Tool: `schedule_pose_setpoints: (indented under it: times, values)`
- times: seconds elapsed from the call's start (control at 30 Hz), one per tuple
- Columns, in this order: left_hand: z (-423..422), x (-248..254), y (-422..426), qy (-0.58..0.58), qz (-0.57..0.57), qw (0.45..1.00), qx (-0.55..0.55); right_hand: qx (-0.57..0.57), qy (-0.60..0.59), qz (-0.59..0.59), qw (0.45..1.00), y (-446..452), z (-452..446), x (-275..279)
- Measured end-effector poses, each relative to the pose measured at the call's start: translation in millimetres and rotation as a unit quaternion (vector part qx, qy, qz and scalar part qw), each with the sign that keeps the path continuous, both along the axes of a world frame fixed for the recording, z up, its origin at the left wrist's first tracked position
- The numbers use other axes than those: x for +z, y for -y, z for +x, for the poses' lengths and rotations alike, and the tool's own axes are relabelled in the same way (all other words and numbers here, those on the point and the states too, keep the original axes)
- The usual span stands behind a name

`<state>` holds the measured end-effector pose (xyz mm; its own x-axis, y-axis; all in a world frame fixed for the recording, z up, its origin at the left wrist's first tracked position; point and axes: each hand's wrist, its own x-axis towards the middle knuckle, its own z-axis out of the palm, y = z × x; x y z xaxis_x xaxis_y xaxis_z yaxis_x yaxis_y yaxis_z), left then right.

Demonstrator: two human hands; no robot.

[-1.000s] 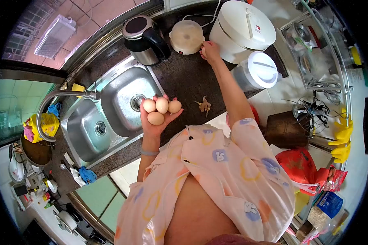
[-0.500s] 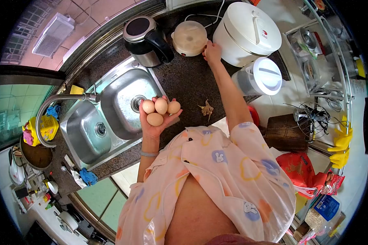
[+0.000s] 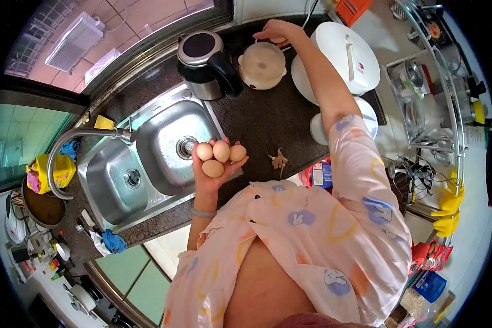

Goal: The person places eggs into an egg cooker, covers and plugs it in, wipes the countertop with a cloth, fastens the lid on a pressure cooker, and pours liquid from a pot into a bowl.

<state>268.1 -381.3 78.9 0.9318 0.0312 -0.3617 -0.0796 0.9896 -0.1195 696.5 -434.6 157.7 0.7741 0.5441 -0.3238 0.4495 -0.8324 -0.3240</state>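
Several brown eggs [image 3: 221, 151] rest in my left hand [image 3: 206, 176], which is palm up with its fingers curled around them, beside the right basin of the sink [image 3: 167, 136]. My right hand [image 3: 276, 31] reaches over the far side of a small round cooker [image 3: 262, 65] with a translucent lid. Something small and pale shows beneath its fingers, but I cannot make out what it is or whether it is held. The cooker stands on the dark counter between a kettle [image 3: 201, 65] and a large white rice cooker [image 3: 347, 57].
A pitcher with a white lid [image 3: 369, 117] stands partly behind my right arm. A brown, root-like piece [image 3: 279, 160] lies on the counter near its front edge. The faucet [image 3: 85, 133] arches over the left basin. A wire rack [image 3: 448, 82] is at the right.
My right hand has moved from the cooker's right side to its far side. The left hand still holds the eggs. The view has shifted slightly.
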Motion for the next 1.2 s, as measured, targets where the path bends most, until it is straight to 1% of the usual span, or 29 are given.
schedule_pose_setpoints:
  times: [0.07, 0.13, 0.23, 0.27, 0.33, 0.37, 0.43, 0.47, 0.53, 0.6, 0.67, 0.7, 0.73, 0.8, 0.83, 0.9, 0.97, 1.0, 1.07, 1.1, 1.17, 1.2]
  values:
    - [-0.3, 0.2, -0.6, 0.009, 0.008, 1.000, 0.000, -0.004, -0.065, -0.089, 0.994, -15.2, 10.2, -4.4]
    - [1.2, -0.1, -1.8, -0.001, 0.007, 1.000, 0.008, 0.014, -0.075, -0.102, 0.992, -21.6, 21.3, -8.7]
    - [1.6, -3.6, -3.2, -0.001, 0.005, 1.000, 0.013, -0.006, -0.085, -0.175, 0.981, -30.8, 29.4, -18.6]
    - [2.3, -4.1, -3.4, -0.018, 0.002, 1.000, 0.018, -0.003, -0.085, -0.179, 0.980, -31.9, 33.8, -19.2]
    - [5.1, -5.1, -4.0, -0.037, -0.005, 0.999, 0.025, 0.032, -0.151, -0.219, 0.964, -33.3, 42.4, -20.0]
    - [7.2, -5.3, -4.8, -0.034, -0.009, 0.999, 0.026, 0.034, -0.152, -0.223, 0.962, -34.0, 45.4, -21.6]
    - [9.9, -6.0, -6.2, -0.034, -0.016, 0.999, 0.025, 0.039, -0.221, -0.240, 0.945, -34.6, 48.5, -25.8]
    - [11.6, -6.4, -6.9, -0.039, -0.013, 0.999, 0.027, 0.038, -0.224, -0.242, 0.944, -33.5, 50.6, -27.1]
    - [14.4, -7.4, -6.5, -0.046, -0.011, 0.999, 0.025, 0.053, -0.206, -0.244, 0.946, -35.0, 34.2, -7.6]
    - [16.0, -8.6, -5.9, -0.051, -0.005, 0.998, 0.032, 0.037, -0.200, -0.227, 0.952, -34.9, 34.1, -19.9]
    - [15.5, -11.3, -5.1, -0.039, -0.006, 0.999, 0.031, 0.053, -0.178, -0.268, 0.945, -35.6, 32.9, -20.3]
    - [15.7, -12.9, -5.0, -0.024, -0.006, 0.999, 0.030, 0.072, -0.217, -0.233, 0.945, -29.9, 26.0, -11.5]
    - [14.6, -13.9, -4.5, -0.020, -0.005, 1.000, 0.024, 0.065, -0.214, -0.231, 0.947, -25.5, 17.3, -12.1]
    - [14.7, -14.5, -1.8, -0.048, 0.004, 0.998, 0.029, 0.060, -0.191, -0.239, 0.950, -20.9, 8.4, -10.8]
    - [14.6, -14.8, -0.8, -0.024, -0.009, 0.999, 0.022, 0.045, -0.203, -0.225, 0.952, -16.5, 5.6, -8.6]
    - [16.1, -14.2, 1.7, -0.019, 0.008, 1.000, 0.012, 0.023, -0.211, -0.205, 0.955, -6.5, -2.2, -11.3]
    - [16.8, -12.2, 2.4, -0.010, 0.015, 1.000, 0.004, 0.031, -0.261, -0.204, 0.943, 3.6, -12.9, -17.5]
    - [16.1, -10.5, 2.6, -0.013, 0.007, 1.000, 0.005, 0.028, -0.262, -0.203, 0.943, 9.2, -19.7, -16.5]
    - [12.1, -9.7, 4.4, -0.020, -0.004, 1.000, 0.004, 0.028, -0.284, -0.147, 0.947, 22.1, -34.9, -16.6]
    - [12.0, -10.1, 4.2, -0.016, -0.002, 1.000, -0.001, 0.026, -0.285, -0.147, 0.947, 27.5, -43.4, -12.6]
    - [11.8, -11.2, 4.0, -0.008, 0.005, 1.000, -0.005, 0.012, -0.204, -0.108, 0.973, 36.4, -62.3, 2.1]
    - [10.2, -9.3, 4.4, -0.011, 0.004, 1.000, -0.004, 0.013, -0.208, -0.109, 0.972, 42.9, -74.0, 10.6]
